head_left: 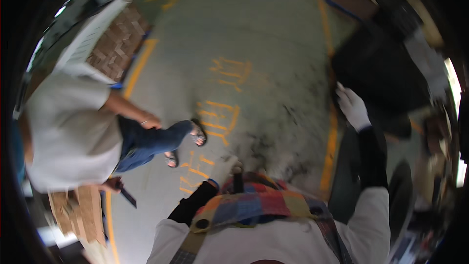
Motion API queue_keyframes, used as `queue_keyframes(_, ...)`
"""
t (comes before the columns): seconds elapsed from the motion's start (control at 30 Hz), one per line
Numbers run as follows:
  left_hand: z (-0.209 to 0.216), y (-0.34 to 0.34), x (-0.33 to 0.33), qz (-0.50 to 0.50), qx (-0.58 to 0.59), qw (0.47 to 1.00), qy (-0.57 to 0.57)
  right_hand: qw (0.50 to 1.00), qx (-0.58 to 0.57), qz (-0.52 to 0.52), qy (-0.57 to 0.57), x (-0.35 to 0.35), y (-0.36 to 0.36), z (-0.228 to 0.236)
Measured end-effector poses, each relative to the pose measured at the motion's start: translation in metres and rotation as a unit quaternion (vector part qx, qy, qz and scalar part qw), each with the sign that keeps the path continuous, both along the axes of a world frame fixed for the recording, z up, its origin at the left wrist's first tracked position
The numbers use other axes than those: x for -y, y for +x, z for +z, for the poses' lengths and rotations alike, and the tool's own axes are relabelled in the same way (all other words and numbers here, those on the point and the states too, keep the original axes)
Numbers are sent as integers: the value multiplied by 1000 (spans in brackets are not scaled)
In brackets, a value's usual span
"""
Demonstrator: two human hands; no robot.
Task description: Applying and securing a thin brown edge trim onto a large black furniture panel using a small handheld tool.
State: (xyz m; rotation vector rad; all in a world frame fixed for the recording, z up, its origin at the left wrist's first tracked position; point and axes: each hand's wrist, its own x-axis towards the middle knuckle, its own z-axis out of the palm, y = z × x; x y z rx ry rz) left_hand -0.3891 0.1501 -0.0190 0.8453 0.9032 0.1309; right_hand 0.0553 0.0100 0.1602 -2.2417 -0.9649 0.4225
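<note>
My right hand (352,107), in a white glove, reaches forward with its fingers stretched out. Its fingertips are beside the edge of a large black block-like thing (378,68); whether they touch it I cannot tell. A black sleeve (372,159) covers that forearm. On the other side, my left forearm in a black sleeve (195,201) bends in toward my checked, multicoloured apron (264,200). Blur and the apron hide most of the left hand, so its fingers cannot be made out.
A person in a pale shirt (73,132) walks at the left, a dark flat object (128,196) in one hand. Brown stacked material (117,44) stands behind them, more brown pieces (80,212) nearer. Yellow lines (331,151) and dark smudges (264,149) mark the grey floor (273,29).
</note>
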Motion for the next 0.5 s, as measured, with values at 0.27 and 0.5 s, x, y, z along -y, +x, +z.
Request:
queue_keyframes(0.27,-1,-12,17,-12,-138,990,-39,967,-22,-242,-83,80,31,-13)
queue_keyframes(0.5,13,28,26,3,-179,984,5,880,359,77,-301,106,67,-81)
